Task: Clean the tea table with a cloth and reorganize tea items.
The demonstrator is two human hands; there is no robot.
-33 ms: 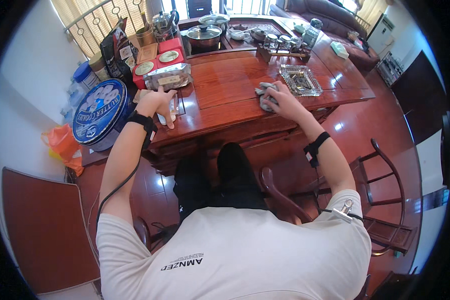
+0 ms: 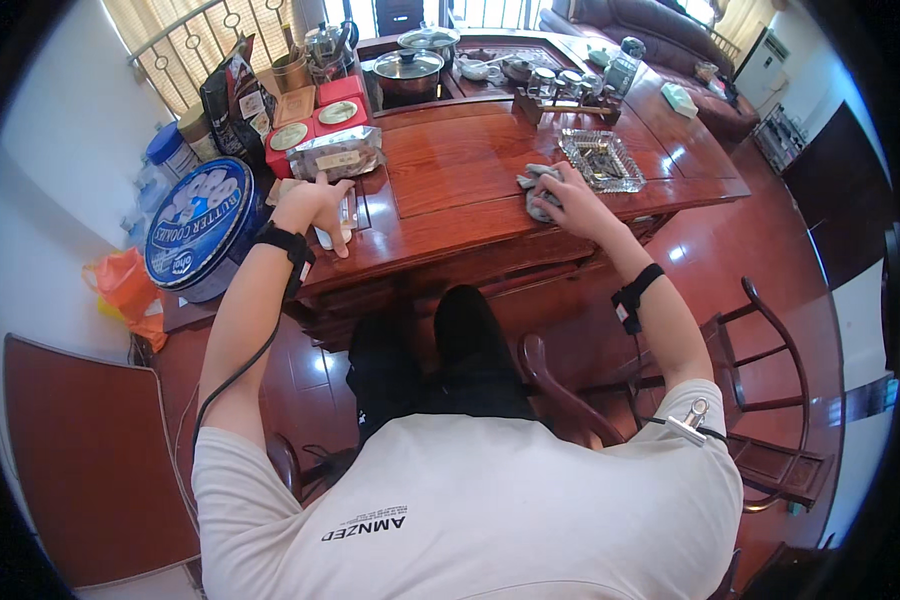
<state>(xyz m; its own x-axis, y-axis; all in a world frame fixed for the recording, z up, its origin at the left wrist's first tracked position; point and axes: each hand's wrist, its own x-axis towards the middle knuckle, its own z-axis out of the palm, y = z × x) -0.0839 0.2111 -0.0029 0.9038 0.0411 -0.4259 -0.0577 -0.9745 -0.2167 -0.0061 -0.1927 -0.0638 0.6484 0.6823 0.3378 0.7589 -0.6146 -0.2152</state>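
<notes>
A bunched grey cloth point(image 2: 542, 190) lies on the polished reddish wooden table point(image 2: 450, 185). My right hand point(image 2: 572, 203) is closed over it and presses it on the tabletop, just left of a square glass ashtray point(image 2: 604, 161). At the table's left side, my left hand point(image 2: 318, 208) rests with its fingers apart, holding nothing that I can see. Beyond its fingers lies a silver foil packet point(image 2: 336, 153). Something flat and whitish point(image 2: 327, 240) shows partly under this hand; its kind is hidden.
A round blue cookie tin point(image 2: 198, 222) stands left of my left arm, with red tins point(image 2: 288, 137) and bags behind. Pots point(image 2: 408, 72) and a teapot point(image 2: 478, 68) stand at the back. A wooden rack point(image 2: 568, 106) holds glass jars. Chairs point(image 2: 780, 400) flank me.
My right hand and the grey cloth have slid slightly to the right, toward the ashtray. The left hand stays where it was.
</notes>
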